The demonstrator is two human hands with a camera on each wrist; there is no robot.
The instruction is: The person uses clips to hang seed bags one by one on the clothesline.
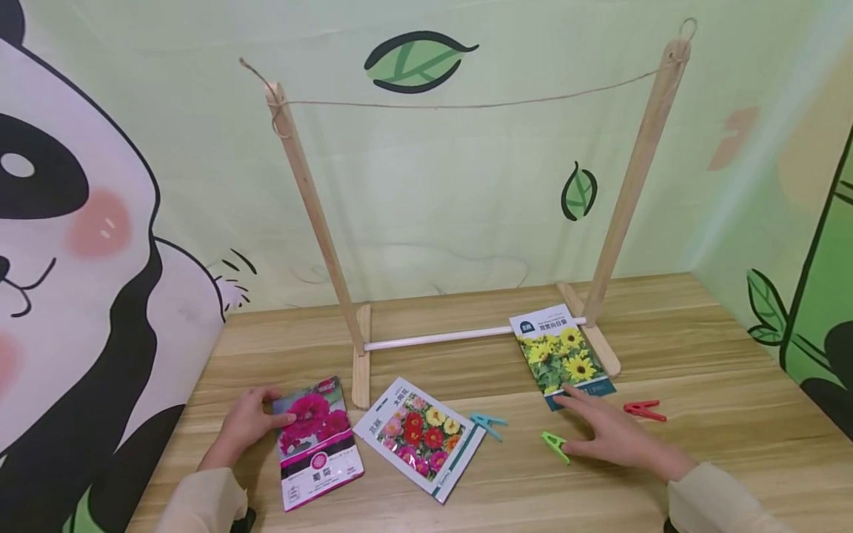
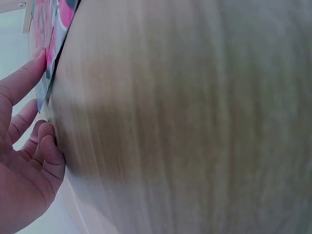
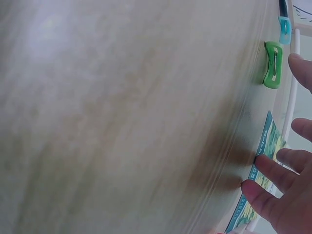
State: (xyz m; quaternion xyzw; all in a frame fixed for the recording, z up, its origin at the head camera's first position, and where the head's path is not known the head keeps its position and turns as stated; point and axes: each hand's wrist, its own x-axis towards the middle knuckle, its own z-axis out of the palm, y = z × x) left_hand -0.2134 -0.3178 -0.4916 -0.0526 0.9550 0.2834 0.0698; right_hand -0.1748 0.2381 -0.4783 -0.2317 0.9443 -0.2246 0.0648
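Observation:
On the wooden table lies a pink-flower seed packet (image 1: 318, 444). My left hand (image 1: 248, 420) holds its left edge, the thumb over the printed face and the other fingers at the upper corner, as the left wrist view shows. My right hand (image 1: 616, 433) has its fingers spread; its fingertips reach the lower edge of a yellow-flower seed packet (image 1: 560, 355). Near the right thumb stands a green clothespin (image 1: 554, 447). Between the hands lies a third seed packet (image 1: 421, 438) with mixed flowers, and a blue clothespin (image 1: 489, 426) touches its right corner.
A wooden frame stands behind, with a left post (image 1: 313, 215), a right post (image 1: 636, 185) and a string (image 1: 466, 106) strung between their tops. A white rod (image 1: 440, 338) joins the feet; the yellow-flower packet overlaps its right end. A red clothespin (image 1: 645, 410) lies beyond the right hand.

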